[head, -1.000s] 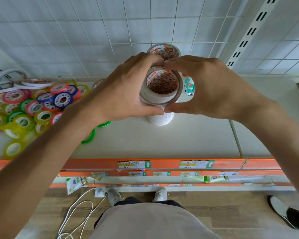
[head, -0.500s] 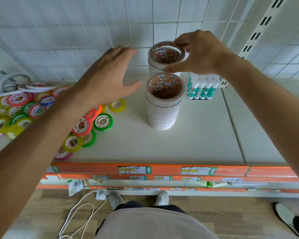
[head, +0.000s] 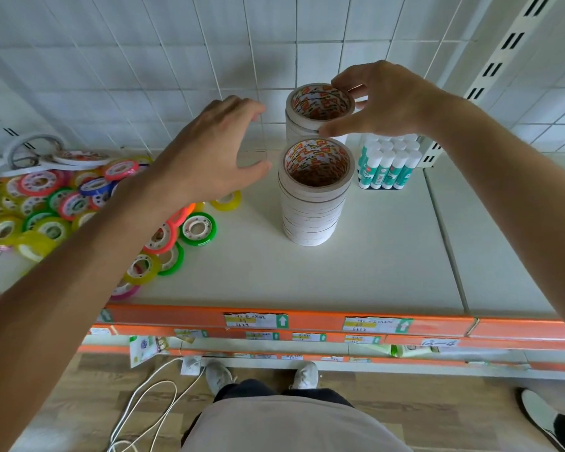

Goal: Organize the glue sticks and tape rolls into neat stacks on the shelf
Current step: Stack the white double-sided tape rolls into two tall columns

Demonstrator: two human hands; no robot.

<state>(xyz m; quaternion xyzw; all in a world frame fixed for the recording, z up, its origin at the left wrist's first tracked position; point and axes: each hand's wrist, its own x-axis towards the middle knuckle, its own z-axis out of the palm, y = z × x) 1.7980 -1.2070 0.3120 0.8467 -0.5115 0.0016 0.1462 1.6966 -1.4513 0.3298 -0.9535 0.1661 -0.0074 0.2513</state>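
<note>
We have two tall stacks of wide white paper-tape rolls with orange-printed cores standing near the middle of the white shelf: the front stack nearer the shelf's front edge, and the rear stack just behind it, close to the tiled back wall. Our right hand pinches the top roll of the rear stack between thumb and fingertips — we judge this is to seat it square on the rolls below, so the column keeps straight. Our left hand hovers beside the stacks with fingers spread and relaxed, holding nothing, likely ready to steady either column.

Just right of the stacks, toward the back edge, a tight block of white-capped green-and-white glue sticks stands upright — already neat, by our reckoning.

Toward the left end of the shelf lies a loose heap of small coloured tape rolls — yellow, green, pink, blue — with a few thin white tape rings at the back left corner. These remain unsorted. Our left forearm crosses over the heap, and the two tall columns could topple if nudged while we reach across.
</note>
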